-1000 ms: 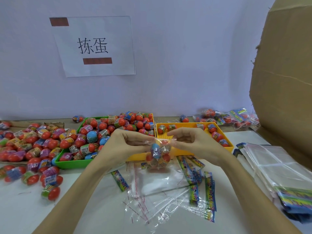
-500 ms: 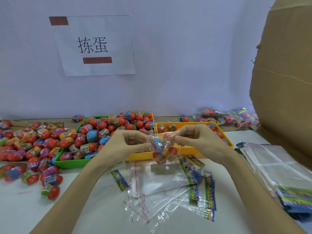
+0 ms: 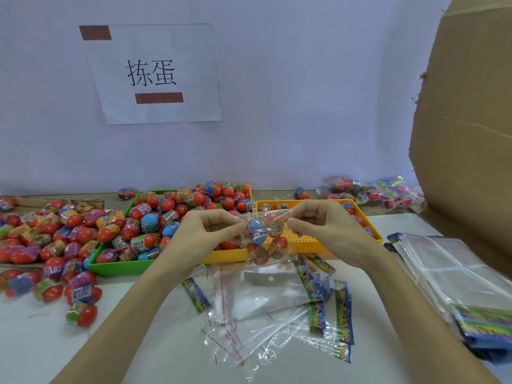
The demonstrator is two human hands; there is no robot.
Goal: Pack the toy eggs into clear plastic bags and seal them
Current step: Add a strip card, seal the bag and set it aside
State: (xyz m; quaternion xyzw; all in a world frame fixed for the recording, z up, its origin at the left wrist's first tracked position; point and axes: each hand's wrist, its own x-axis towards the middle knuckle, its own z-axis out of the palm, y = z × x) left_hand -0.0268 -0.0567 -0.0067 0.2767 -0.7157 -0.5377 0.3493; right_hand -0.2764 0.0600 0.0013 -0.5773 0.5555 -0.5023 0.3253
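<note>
A clear plastic bag (image 3: 264, 236) holding several toy eggs, red ones and a blue one, hangs in the air above the front edge of the yellow tray (image 3: 310, 246). My left hand (image 3: 206, 235) pinches its top left corner between thumb and fingers. My right hand (image 3: 327, 230) pinches the top right corner. Loose toy eggs (image 3: 177, 214) fill the green tray (image 3: 116, 268). More eggs (image 3: 50, 236) are heaped on the table to the left. Empty clear bags (image 3: 263, 309) with red seal strips lie under my wrists.
A stack of flat bags (image 3: 443, 273) lies at the right, beside a tall cardboard sheet (image 3: 468, 134). Filled bags (image 3: 368, 192) sit at the back right by the wall. Stray eggs (image 3: 80, 314) lie near the table's left front. A paper sign (image 3: 155, 73) hangs on the wall.
Both hands have lifted the filled bag up and a little away from me, from above the empty bags to above the yellow tray's front edge. The grip at its top has stayed.
</note>
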